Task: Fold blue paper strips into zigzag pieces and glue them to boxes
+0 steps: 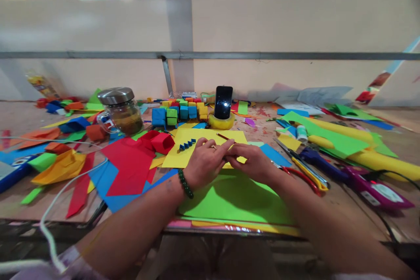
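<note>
Both hands meet at the middle of the worktop (39, 210), over the near edge of a yellow paper sheet (200, 138); the left hand (205, 162), with a dark bead bracelet (185, 183) at its wrist, has its fingers curled shut around a thin red-tipped stick (223, 137) that juts up and left from the grip; the right hand (252, 161) lies just beside it, fingertips touching the left's, and whether its grip has hold of anything I cannot tell; a folded blue zigzag strip (187, 145) sits on the yellow sheet just left of the left hand; a large green sheet (236, 201) lies under both wrists; red paper (131, 164) spreads to the left, near a glass jar with a metal lid (120, 111); behind the yellow sheet a dark phone (223, 102) stands upright in a yellow tape roll (222, 122), beside a row of coloured paper cubes (179, 111); scissors (303, 170) lie to the right; no writing or brand can be read anywhere.
</note>
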The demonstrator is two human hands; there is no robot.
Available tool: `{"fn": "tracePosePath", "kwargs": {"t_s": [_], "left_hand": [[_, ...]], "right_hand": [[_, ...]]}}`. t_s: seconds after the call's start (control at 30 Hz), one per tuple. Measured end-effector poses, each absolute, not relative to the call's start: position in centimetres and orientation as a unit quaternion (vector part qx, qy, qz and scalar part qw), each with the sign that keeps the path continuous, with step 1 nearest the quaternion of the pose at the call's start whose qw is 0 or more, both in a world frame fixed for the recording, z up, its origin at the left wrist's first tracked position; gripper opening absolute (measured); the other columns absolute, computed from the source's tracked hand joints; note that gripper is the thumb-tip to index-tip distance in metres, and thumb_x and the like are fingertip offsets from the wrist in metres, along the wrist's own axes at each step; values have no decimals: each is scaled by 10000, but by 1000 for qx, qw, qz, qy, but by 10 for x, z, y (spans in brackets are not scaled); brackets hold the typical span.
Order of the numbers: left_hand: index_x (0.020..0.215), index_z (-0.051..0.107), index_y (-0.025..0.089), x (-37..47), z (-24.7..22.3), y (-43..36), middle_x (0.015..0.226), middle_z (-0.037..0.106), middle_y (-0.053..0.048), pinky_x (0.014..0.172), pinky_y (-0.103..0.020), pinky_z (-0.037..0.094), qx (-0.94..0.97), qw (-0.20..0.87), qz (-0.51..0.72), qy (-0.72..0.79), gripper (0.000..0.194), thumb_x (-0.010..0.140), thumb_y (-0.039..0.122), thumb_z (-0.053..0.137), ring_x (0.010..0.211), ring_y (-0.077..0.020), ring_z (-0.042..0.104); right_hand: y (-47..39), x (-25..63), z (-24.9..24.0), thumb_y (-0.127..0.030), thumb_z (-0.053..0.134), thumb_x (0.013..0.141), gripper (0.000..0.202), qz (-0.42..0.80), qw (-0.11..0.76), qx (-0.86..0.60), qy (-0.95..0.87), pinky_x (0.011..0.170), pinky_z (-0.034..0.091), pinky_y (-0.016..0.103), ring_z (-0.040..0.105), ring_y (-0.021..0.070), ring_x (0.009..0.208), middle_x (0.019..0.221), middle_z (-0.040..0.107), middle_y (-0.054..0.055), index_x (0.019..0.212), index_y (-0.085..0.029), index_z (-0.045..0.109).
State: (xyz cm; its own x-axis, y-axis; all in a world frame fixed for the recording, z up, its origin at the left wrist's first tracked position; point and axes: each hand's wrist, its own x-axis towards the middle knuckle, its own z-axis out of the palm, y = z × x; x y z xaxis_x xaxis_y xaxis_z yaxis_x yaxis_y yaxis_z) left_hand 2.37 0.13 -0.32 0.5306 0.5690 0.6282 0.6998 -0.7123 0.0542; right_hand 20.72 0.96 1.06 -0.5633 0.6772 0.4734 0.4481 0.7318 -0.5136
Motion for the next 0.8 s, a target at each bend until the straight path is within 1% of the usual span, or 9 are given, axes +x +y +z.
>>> {"fn": "tracePosePath", "kwargs": {"t_s": [0.1, 0.17, 0.3, 0.37, 0.43, 0.5, 0.6, 0.7, 0.8], "left_hand": [[1299, 466, 180, 20, -2, 3, 751, 690, -13, 793, -375, 326, -853, 137, -347, -366, 412, 898, 265, 506, 793, -206, 548], [1304, 467, 203, 18, 0, 3, 778, 686, -15, 818, -379, 328, -842, 145, -371, -363, 412, 896, 250, 506, 808, -202, 546], [1326, 449, 216, 15, 6, 1, 1101, 605, -94, 901, -397, 354, -805, 97, -452, -372, 517, 840, 310, 600, 1021, -238, 509], [1315, 452, 212, 16, 7, 1, 1169, 536, -117, 907, -394, 384, -767, 31, -518, -377, 612, 770, 368, 683, 1076, -252, 479], [1314, 440, 216, 17, 7, 2, 1120, 532, -103, 831, -354, 435, -716, -83, -576, -385, 697, 711, 401, 737, 978, -219, 513], [1296, 449, 214, 19, 5, 5, 1023, 554, -68, 738, -304, 456, -671, -236, -590, -382, 699, 696, 409, 748, 828, -163, 531], [1112, 583, 175, 24, 2, 6, 925, 596, -49, 727, -283, 459, -643, -424, -542, -337, 472, 718, 389, 730, 778, -140, 551], [891, 654, 155, 27, 1, 5, 875, 617, -41, 737, -273, 448, -625, -472, -532, -321, 288, 709, 362, 739, 787, -140, 562], [826, 660, 155, 27, 3, 3, 808, 606, -8, 696, -236, 429, -590, -508, -539, -322, 241, 698, 340, 748, 741, -110, 546]], "right_hand": [[10, 208, 10, -297, 576, 841, 203, 309, 365, -339, -810, 611, 510, 244, 629, 132, 674, 807, 702, 45, 955, -168, 681], [10, 206, 9, -323, 639, 801, 227, 391, 407, -336, -754, 652, 544, 270, 650, 145, 706, 832, 708, 44, 966, -172, 676], [8, 202, 9, -302, 741, 709, 259, 423, 503, -336, -675, 749, 572, 312, 670, 166, 800, 881, 706, 42, 925, -189, 654], [5, 200, 10, -293, 742, 714, 315, 402, 537, -343, -658, 785, 570, 320, 671, 165, 830, 893, 704, 38, 994, -205, 629], [1, 199, 11, -290, 734, 727, 390, 388, 549, -352, -652, 806, 565, 327, 673, 164, 842, 883, 705, 34, 1081, -215, 589], [-1, 199, 11, -293, 728, 734, 405, 392, 546, -355, -649, 796, 565, 324, 678, 164, 835, 869, 708, 33, 1093, -214, 559], [-1, 197, 8, -295, 725, 736, 333, 407, 541, -351, -648, 765, 563, 302, 680, 163, 837, 863, 706, 30, 996, -209, 536], [-1, 195, 5, -289, 720, 740, 252, 395, 534, -354, -658, 717, 553, 270, 671, 144, 778, 788, 677, 2, 866, -203, 519], [-2, 193, 6, -295, 701, 757, 204, 377, 504, -357, -690, 643, 537, 251, 638, 123, 680, 721, 641, -8, 796, -188, 533]]}}
